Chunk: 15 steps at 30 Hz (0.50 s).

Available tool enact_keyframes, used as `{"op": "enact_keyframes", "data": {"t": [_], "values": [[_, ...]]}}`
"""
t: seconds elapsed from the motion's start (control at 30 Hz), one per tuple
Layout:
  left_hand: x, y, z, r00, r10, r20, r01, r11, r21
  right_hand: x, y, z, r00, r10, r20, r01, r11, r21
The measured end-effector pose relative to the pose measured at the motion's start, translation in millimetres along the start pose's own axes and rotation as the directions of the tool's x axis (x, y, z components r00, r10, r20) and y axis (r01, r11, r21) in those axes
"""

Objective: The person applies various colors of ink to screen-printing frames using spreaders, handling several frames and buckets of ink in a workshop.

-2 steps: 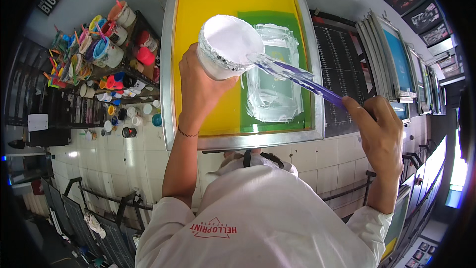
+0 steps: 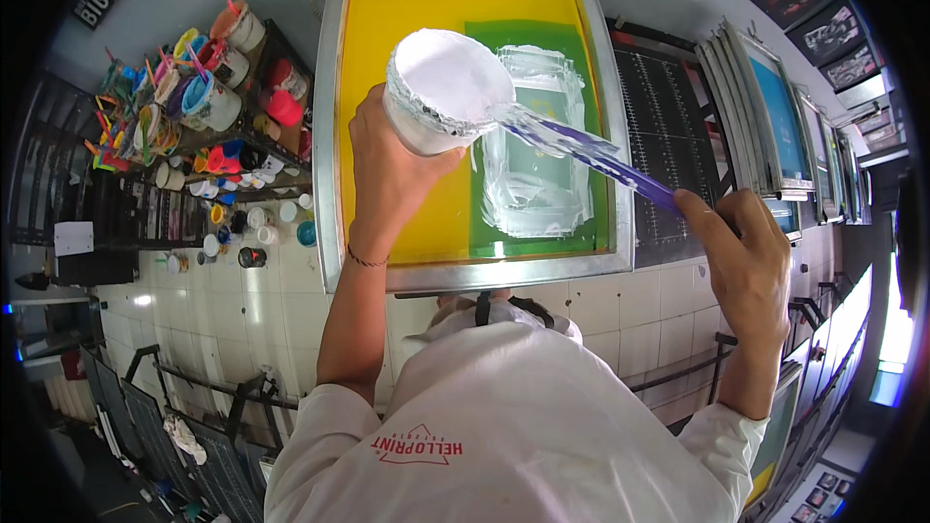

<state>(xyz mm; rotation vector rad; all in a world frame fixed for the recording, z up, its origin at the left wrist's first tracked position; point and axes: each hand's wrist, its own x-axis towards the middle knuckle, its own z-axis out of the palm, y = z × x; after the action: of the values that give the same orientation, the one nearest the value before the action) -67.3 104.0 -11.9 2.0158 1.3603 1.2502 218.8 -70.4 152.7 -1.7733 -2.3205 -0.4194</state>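
My left hand (image 2: 399, 169) is wrapped round a tub of white ink (image 2: 441, 126), held above a metal-framed printing screen (image 2: 387, 223). The tub leans a little, so the ink inside shows. In my right hand (image 2: 741, 252) is the handle end of a purple ink spatula (image 2: 635, 179), its blade smeared with white ink. The blade's tip touches the tub's right rim. Below, the screen's mesh is yellow with a green block, and a rectangle of white ink (image 2: 538, 208) is spread over the green part.
Shelves at the left carry several ink tubs (image 2: 211, 102) with coloured sticks in them; more pots (image 2: 260, 220) stand on the tiled floor. A black board (image 2: 668, 145) lies right of the screen. Several framed screens (image 2: 756, 107) lean upright at the far right.
My right hand and the spatula have shifted slightly right and down. The tub in my left hand has barely moved.
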Motion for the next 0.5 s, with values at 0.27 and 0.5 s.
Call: {"op": "enact_keyframes", "data": {"t": [0.27,0.5], "values": [[0,-23,-3,0.986,-0.162,-0.048,0.15,0.972,-0.182,-31,27,24,0.899,0.358,0.253,-0.382,0.922,0.054],[-12,-25,-7,0.982,-0.178,-0.058,0.15,0.933,-0.326,-44,49,46,0.865,0.356,0.353,-0.414,0.904,0.104]]}}
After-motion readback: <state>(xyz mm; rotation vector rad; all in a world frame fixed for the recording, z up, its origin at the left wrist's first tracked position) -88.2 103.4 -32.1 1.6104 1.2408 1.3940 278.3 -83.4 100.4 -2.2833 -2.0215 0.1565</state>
